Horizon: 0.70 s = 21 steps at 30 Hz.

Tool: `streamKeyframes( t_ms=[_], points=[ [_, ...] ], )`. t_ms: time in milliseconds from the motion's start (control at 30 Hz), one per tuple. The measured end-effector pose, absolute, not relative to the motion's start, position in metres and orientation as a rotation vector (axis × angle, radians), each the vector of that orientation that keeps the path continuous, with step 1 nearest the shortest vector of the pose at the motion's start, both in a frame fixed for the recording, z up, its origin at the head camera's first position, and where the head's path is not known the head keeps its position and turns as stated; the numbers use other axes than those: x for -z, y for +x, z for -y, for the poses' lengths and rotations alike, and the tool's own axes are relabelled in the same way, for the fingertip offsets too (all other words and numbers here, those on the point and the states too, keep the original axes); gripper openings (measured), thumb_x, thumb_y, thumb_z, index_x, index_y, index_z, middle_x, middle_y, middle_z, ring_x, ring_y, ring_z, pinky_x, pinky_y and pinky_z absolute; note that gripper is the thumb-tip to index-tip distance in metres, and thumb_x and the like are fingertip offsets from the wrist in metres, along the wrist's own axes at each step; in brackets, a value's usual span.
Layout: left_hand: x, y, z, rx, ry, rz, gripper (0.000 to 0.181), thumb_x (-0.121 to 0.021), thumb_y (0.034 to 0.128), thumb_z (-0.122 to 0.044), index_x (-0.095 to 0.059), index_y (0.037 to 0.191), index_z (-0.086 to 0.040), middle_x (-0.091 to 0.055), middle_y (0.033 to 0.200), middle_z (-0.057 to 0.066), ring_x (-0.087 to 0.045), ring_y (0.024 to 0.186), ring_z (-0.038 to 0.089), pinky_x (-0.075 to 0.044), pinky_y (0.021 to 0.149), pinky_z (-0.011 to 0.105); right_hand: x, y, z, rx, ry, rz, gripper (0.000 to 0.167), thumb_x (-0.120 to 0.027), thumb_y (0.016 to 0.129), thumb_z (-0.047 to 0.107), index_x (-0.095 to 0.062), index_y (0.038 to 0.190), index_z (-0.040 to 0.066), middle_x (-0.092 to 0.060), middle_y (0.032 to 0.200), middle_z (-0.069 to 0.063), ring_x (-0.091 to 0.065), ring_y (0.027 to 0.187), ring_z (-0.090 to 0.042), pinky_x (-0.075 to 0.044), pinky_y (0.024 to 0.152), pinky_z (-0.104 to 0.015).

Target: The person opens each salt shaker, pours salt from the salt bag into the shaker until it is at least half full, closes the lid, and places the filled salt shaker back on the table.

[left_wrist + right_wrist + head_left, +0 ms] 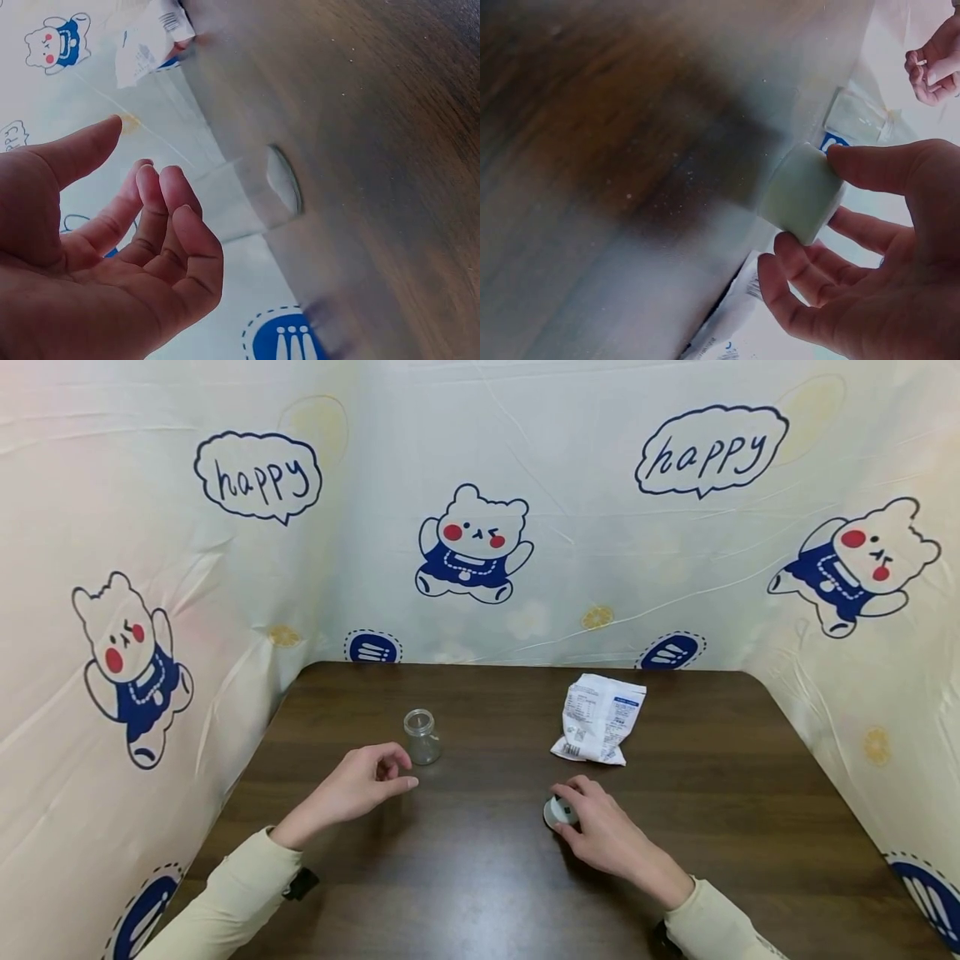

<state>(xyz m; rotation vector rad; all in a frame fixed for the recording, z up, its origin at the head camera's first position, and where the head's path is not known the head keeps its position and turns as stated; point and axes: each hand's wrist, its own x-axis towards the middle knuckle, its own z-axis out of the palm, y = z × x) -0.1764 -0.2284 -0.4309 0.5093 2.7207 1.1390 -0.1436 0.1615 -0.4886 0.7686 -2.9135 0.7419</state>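
My left hand point(362, 787) hovers with loosely bent fingers and nothing in them, just in front of a clear glass jar point(422, 739). The jar stands upright on the table with its mouth uncovered. In the left wrist view the jar point(251, 199) is partly hidden behind the fingers. My right hand point(607, 833) pinches a short, round, pale green-white piece point(558, 811) between thumb and fingers. The right wrist view shows the smooth side of this piece point(802, 193); its exact kind is unclear. Whether it touches the table cannot be told.
A white printed packet point(600, 720) lies beyond my right hand on the dark wooden table point(472, 877). A cloth point(585, 560) printed with bears and "happy" closes off the back and both sides.
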Motion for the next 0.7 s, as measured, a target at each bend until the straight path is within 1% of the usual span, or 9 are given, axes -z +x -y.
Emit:
streamKeyframes(
  t_ms=[200, 400, 700],
  points=[
    [0.428, -0.175, 0.226, -1.115, 0.524, -2.732, 0.020, -0.081, 0.0959, -0.022, -0.069, 0.105, -0.008, -0.054, 0.077, -0.001, -0.054, 0.070, 0.017, -0.044, 0.061, 0.030, 0.489, -0.143, -0.162, -0.730, 0.780, 2.933, 0.047, -0.084, 0.089, 0.011, -0.068, 0.132, 0.000, -0.062, 0.122, -0.012, -0.060, 0.108, -0.027, -0.051, 0.088, -0.050],
    [0.426, -0.172, 0.222, -1.123, 0.569, -2.724, 0.021, -0.080, 0.0958, -0.021, -0.069, 0.105, -0.006, -0.054, 0.077, -0.001, -0.054, 0.071, 0.016, -0.044, 0.062, 0.030, 0.490, -0.143, -0.163, -0.725, 0.793, 2.937, 0.046, -0.084, 0.089, 0.012, -0.068, 0.131, 0.002, -0.062, 0.121, -0.011, -0.060, 0.105, -0.025, -0.051, 0.086, -0.049],
    [0.424, -0.168, 0.212, -1.132, 0.639, -2.722, 0.018, -0.081, 0.0950, -0.020, -0.069, 0.103, -0.008, -0.054, 0.077, -0.004, -0.054, 0.070, 0.013, -0.044, 0.064, 0.029, 0.491, -0.141, -0.163, -0.730, 0.801, 2.944, 0.046, -0.085, 0.089, 0.014, -0.068, 0.131, 0.003, -0.062, 0.119, -0.010, -0.060, 0.103, -0.024, -0.052, 0.085, -0.047]
  ],
)
